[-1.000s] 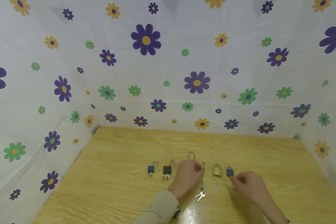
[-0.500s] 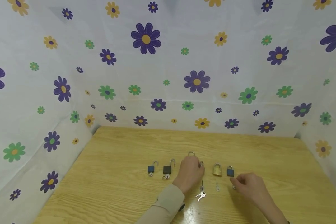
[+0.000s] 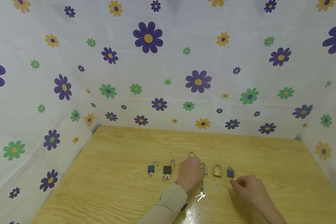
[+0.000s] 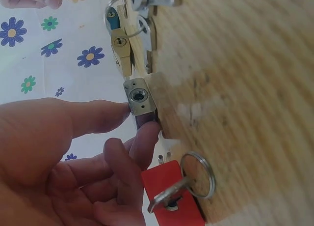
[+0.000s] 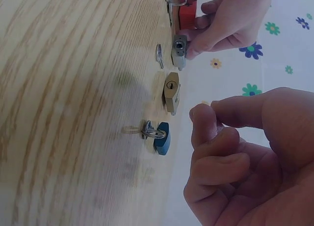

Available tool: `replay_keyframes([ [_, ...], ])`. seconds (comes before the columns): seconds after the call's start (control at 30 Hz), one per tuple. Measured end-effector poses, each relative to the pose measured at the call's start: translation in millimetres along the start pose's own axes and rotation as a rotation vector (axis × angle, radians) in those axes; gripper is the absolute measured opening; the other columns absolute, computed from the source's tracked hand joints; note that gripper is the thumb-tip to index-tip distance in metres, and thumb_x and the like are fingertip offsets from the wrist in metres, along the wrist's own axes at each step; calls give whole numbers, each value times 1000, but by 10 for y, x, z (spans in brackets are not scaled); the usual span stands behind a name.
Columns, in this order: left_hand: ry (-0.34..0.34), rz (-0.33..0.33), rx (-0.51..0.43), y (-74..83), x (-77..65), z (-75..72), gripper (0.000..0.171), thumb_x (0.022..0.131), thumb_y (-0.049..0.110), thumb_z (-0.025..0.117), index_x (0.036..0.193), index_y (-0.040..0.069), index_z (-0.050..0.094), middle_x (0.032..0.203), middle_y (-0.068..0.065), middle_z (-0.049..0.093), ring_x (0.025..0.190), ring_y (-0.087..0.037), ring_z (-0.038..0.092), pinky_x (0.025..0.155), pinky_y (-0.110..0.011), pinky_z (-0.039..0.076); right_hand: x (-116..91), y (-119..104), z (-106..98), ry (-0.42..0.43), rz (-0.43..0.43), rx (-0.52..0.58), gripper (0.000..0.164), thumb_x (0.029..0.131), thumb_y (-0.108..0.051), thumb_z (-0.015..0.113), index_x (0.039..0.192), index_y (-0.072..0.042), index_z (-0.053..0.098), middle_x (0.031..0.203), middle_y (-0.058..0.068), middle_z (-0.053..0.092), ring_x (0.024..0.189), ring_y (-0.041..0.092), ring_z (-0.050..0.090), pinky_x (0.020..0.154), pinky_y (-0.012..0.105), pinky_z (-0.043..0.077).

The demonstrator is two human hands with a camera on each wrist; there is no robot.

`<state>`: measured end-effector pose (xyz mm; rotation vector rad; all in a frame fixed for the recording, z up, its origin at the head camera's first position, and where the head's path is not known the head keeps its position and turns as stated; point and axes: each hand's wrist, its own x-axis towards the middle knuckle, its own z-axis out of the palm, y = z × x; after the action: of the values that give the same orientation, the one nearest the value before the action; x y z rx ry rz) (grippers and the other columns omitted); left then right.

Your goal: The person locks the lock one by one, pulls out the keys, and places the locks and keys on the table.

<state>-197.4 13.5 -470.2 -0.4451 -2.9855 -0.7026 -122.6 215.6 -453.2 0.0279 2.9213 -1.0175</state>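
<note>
My left hand (image 3: 191,174) pinches a small silver padlock (image 4: 140,96) between thumb and finger; its keyhole faces the left wrist camera. Right beside that hand lies a red padlock (image 4: 159,176), a key in it with a ring attached. In the head view only its shackle shows past the hand. My right hand (image 3: 249,188) holds nothing, its fingers loosely curled and thumb near the index fingertip. It hovers near a blue padlock (image 5: 162,138) and its ringed keys (image 5: 149,131). Between the hands sits a brass padlock (image 3: 217,171).
Below the silver padlock lie keys on a ring (image 3: 200,195), and a small key (image 3: 217,187) lies below the brass one. Two padlocks with raised shackles, one blue (image 3: 151,169) and one black (image 3: 167,170), lie to the left. A flowered cloth (image 3: 168,62) surrounds the wooden table (image 3: 114,193).
My left hand has shifted slightly right, and the silver padlock in it now lies flatter, lined up with the brass one. The right hand has stayed nearly still.
</note>
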Motion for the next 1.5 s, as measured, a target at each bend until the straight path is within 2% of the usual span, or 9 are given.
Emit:
replay_keyframes([
  [0.23,0,14,-8,-2,8,30,58,87,14,65,46,19,25,41,9,18,33,-4,15,28,-20,15,-5,16,7,12,-22,-13,26,91,-21,66,71,-7,75,67,2,73,60,12,59,55,36,50],
  [0.47,6,22,-11,1,1,30,59,88,15,66,46,19,24,40,9,18,32,-3,14,27,-18,13,-12,12,26,-10,9,5,25,91,-21,66,71,-7,75,65,2,70,56,12,54,53,31,47],
  [0.67,-6,22,-51,-30,4,-1,59,90,16,64,44,20,26,38,9,20,30,-2,15,26,-17,12,-26,38,20,-13,3,7,26,92,-22,65,72,-7,75,66,1,70,58,13,54,53,33,48],
  [0.77,36,20,-56,-95,10,-36,56,89,17,64,47,21,28,41,10,21,32,-3,15,28,-18,12,-30,45,28,-8,-1,3,26,91,-21,65,72,-7,75,68,2,72,60,12,57,56,35,51],
  [0.93,129,-17,39,-223,-6,-143,54,88,20,68,49,19,31,44,7,24,37,-6,19,30,-22,14,-38,47,39,-14,5,10,24,90,-20,66,72,-7,75,67,3,72,58,12,57,56,34,51],
  [1.03,120,-34,101,-258,-34,-204,54,85,25,72,48,17,33,49,2,32,41,-11,26,33,-26,20,-41,47,33,-24,15,15,25,91,-19,65,72,-7,75,64,2,70,55,12,54,53,32,48],
  [1.2,94,-48,124,-267,-77,-243,46,81,29,76,51,13,45,63,-7,49,46,-16,41,35,-31,35,-34,30,42,-23,23,12,26,91,-21,66,68,-9,73,59,0,65,52,12,49,51,30,43],
  [1.27,91,-63,138,-274,-86,-240,44,80,30,77,52,12,48,62,-8,52,44,-15,44,34,-31,38,-37,19,52,-24,27,18,26,91,-21,66,68,-9,73,59,0,65,51,12,49,50,29,43],
  [1.5,89,-90,192,-297,-113,-205,44,77,40,78,57,13,50,50,1,48,39,-11,41,33,-26,27,-69,22,62,-26,35,16,25,91,-21,66,73,-6,75,63,2,69,52,12,53,50,31,47],
])
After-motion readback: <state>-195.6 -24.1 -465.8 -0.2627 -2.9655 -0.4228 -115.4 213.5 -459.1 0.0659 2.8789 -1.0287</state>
